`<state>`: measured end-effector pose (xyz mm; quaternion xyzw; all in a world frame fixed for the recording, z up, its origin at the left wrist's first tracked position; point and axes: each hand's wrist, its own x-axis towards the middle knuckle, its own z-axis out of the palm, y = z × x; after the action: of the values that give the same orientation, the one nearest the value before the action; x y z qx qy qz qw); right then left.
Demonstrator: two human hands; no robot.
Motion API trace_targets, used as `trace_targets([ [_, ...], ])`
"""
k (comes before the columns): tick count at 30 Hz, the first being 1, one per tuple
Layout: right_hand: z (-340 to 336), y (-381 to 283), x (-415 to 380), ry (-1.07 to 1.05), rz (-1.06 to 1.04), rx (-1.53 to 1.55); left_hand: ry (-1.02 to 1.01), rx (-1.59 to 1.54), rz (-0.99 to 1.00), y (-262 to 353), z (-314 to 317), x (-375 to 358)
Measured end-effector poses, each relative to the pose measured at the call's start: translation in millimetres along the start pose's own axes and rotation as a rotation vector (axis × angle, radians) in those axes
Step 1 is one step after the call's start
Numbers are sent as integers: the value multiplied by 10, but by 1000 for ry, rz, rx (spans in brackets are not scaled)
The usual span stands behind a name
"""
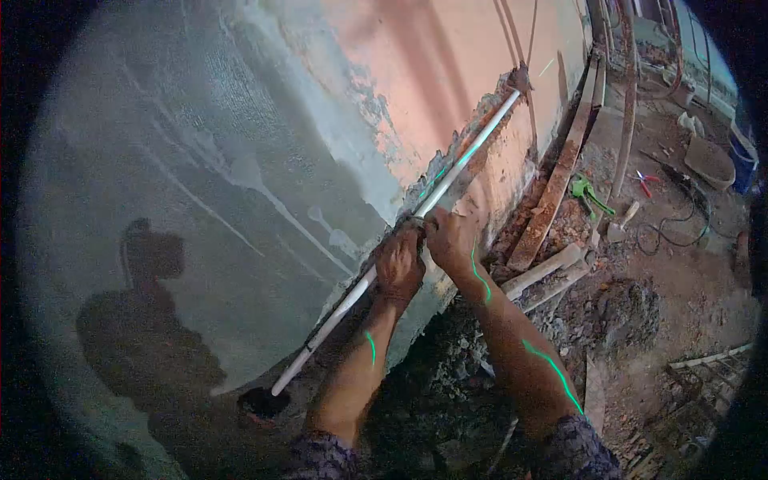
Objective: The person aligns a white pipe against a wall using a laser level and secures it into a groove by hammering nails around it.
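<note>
A long white pipe (474,152) slants along a rough groove (436,166) chipped into the wall. Its lower end reaches a dark hole (264,405), its upper end a ragged cavity (521,78). Around the middle of the pipe, my left hand (400,264) is closed, fingers curled against it. Just right of that, my right hand (452,240) is closed in a pinch close to the pipe. The hands nearly touch. Something thin shows at the pipe by my fingertips, too small to name. My fingers hide whatever lies between them.
The wall (200,200) is grey plaster on the left, pinkish above. Wooden planks (560,180) lie along its foot amid rubble. On the ground to the right are a green tool (588,193), red-handled pliers (644,184), a hammer (622,222) and a black cable (698,210).
</note>
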<state>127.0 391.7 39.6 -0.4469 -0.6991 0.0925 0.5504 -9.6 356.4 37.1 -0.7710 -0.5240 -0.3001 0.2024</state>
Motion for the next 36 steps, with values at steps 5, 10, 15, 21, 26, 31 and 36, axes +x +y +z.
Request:
trace_targets([
  [5, 13, -16, 79, -59, 60, -25, 13, -35, -13, 29, 2, 15],
  [10, -67, -11, 16, -65, 74, 75, -96, -61, -8, 104, -148, 124],
  [15, 175, 111, -23, 27, -46, 12, -58, -79, 25, -8, -20, 87],
  [21, 50, -104, 39, -32, 53, -11, -139, -67, -17, 109, -202, 149],
  [26, 41, -28, -4, -90, 130, 142, -180, -161, -100, 42, -74, 147],
  [31, 34, 97, -308, 222, 5, 259, -175, 65, -66, -42, 60, 57],
  [36, -486, 283, -1586, 251, 745, 297, 42, 84, 91, 31, 29, 27],
])
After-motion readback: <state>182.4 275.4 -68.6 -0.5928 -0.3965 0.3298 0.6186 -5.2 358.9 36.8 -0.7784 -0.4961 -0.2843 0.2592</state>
